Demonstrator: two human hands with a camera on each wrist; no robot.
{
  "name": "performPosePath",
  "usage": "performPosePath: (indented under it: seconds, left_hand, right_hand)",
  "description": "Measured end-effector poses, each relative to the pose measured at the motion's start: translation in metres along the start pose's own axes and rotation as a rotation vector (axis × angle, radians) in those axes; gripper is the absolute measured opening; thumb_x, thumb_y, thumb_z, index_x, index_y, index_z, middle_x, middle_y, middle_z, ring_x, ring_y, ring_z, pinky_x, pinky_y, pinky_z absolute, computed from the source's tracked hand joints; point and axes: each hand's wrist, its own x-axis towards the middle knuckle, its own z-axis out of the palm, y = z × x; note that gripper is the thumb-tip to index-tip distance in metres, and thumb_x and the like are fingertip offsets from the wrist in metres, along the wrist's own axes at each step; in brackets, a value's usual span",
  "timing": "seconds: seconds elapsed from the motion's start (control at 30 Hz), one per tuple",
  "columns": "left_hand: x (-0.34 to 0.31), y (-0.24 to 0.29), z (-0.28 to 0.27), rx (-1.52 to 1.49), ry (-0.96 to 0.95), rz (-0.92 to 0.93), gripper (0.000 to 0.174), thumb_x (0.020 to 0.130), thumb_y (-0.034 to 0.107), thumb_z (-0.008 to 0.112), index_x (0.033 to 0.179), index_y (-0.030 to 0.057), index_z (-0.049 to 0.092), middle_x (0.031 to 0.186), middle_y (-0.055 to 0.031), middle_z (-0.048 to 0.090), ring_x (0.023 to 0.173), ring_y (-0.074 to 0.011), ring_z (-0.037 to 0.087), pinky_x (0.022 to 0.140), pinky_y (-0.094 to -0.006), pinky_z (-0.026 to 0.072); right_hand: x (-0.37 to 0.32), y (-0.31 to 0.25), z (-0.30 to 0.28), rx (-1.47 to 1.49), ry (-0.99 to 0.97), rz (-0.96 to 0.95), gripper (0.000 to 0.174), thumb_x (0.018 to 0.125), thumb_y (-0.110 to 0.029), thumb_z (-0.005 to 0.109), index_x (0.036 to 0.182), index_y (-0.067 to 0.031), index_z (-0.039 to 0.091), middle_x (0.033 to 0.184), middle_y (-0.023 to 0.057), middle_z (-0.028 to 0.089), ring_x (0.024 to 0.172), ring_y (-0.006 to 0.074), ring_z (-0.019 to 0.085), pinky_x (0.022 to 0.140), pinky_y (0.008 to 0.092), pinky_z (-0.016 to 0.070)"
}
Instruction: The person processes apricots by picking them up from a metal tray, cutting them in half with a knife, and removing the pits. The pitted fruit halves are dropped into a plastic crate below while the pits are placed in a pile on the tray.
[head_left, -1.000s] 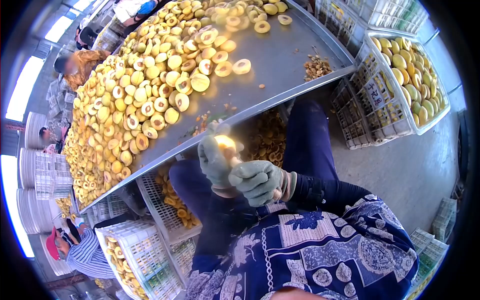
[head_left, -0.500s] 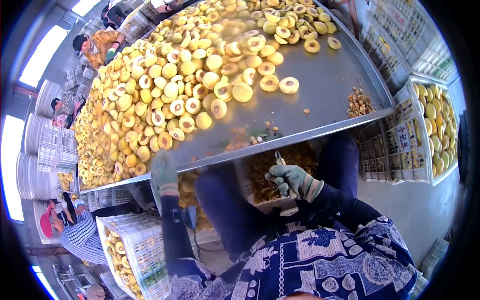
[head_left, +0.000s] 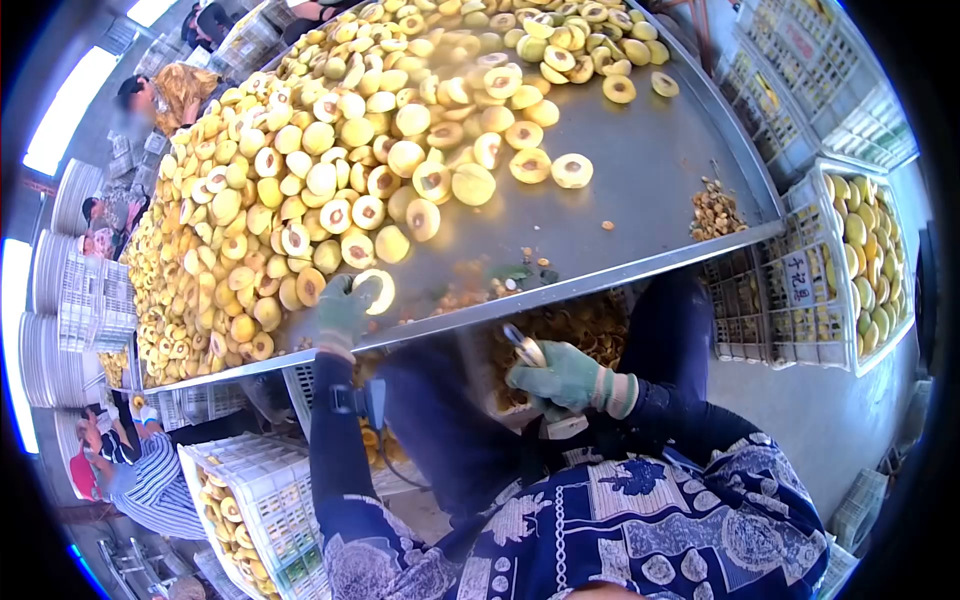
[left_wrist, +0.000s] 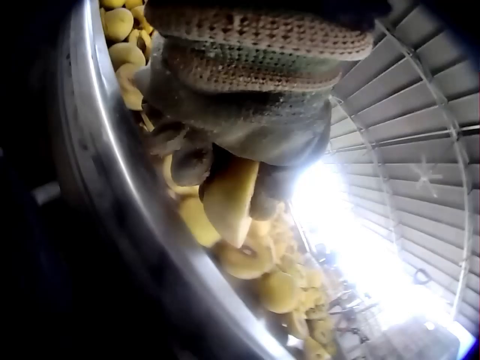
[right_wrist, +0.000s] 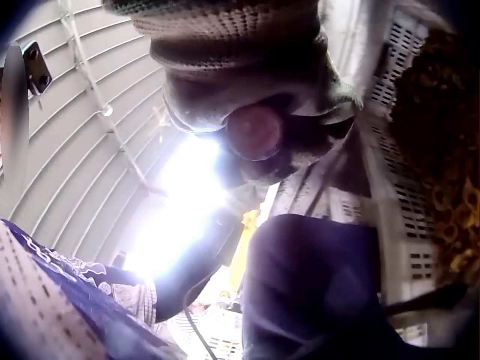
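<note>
My gloved left hand (head_left: pixel 343 315) reaches over the near edge of the metal table (head_left: pixel 640 170) and pinches a yellow peach half (head_left: pixel 380 291). In the left wrist view that peach half (left_wrist: pixel 231 196) sticks out between the fingers, above other halves. Over my lap, my gloved right hand (head_left: pixel 562 378) grips a small tool (head_left: pixel 524 345) with a pale handle and a metal tip pointing away from me. The handle's round end (right_wrist: pixel 255 132) shows in the fist in the right wrist view. A large heap of peach halves (head_left: pixel 300 170) covers the table's left and far parts.
A pile of pits (head_left: pixel 715 208) lies near the table's right corner. White crates of peaches (head_left: pixel 840 270) stand at right, another crate (head_left: pixel 265 500) at left. A crate of dark scraps (right_wrist: pixel 450 187) is below the table edge. Other people sit along the left side.
My hands, together on a peach half one second ago, have parted. The left went to the table edge and now holds a peach half over it; the right stayed over my lap with the tool.
</note>
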Motion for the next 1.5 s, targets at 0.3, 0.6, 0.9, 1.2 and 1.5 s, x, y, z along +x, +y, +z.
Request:
performPosePath:
  seconds: [0.3,0.6,0.9,1.2,1.5]
  left_hand:
    - [-0.118,0.107,0.101,-0.935,-0.249,0.230,0.034,0.088,0.027,0.058,0.102,-0.0033,0.056,0.091,-0.0108,0.062,0.078,-0.0168,0.060,0.074,-0.0275,0.0492]
    - [-0.162,0.160,0.139,-1.212,-0.133,0.279,0.064,0.094,0.052,0.037,0.128,-0.0013,0.045,0.109,-0.0137,0.056,0.098,-0.0264,0.056,0.087,-0.0381,0.0467]
    - [-0.183,0.164,0.140,-1.059,-0.019,0.315,0.063,0.095,0.054,0.036,0.121,-0.0018,0.050,0.112,-0.0128,0.056,0.098,-0.0262,0.057,0.086,-0.0367,0.0475]
    - [-0.180,0.141,0.133,-0.897,-0.034,0.428,0.052,0.094,0.043,0.046,0.112,-0.0056,0.055,0.110,-0.0161,0.060,0.088,-0.0265,0.062,0.078,-0.0352,0.0513]
    - [-0.186,0.140,0.131,-1.067,-0.216,0.205,0.048,0.091,0.041,0.053,0.107,-0.0043,0.058,0.102,-0.0169,0.063,0.077,-0.0254,0.064,0.063,-0.0329,0.0552]
  right_hand:
    - [-0.006,-0.003,0.002,-0.402,0.310,-0.626,0.037,0.083,-0.029,0.061,0.113,-0.0075,0.056,0.095,0.0204,0.064,0.088,0.0348,0.064,0.074,0.0393,0.0494]
    - [-0.036,0.010,-0.017,-0.463,0.340,-0.635,0.032,0.085,-0.030,0.058,0.102,-0.0032,0.055,0.088,0.0220,0.063,0.083,0.0384,0.062,0.072,0.0423,0.0491]
    - [-0.056,0.008,-0.009,-0.525,0.353,-0.732,0.037,0.085,-0.027,0.056,0.112,-0.0031,0.051,0.089,0.0226,0.064,0.082,0.0388,0.062,0.072,0.0451,0.0486]
    - [-0.053,0.010,-0.012,-0.575,0.135,-0.622,0.036,0.088,-0.033,0.053,0.112,-0.0066,0.055,0.085,0.0143,0.067,0.074,0.0273,0.065,0.066,0.0356,0.0513]
    - [-0.082,-0.007,-0.020,-0.230,-0.281,-0.024,0.023,0.084,-0.025,0.058,0.097,-0.0055,0.058,0.061,0.0025,0.057,0.045,0.0135,0.053,0.040,0.0270,0.0437]
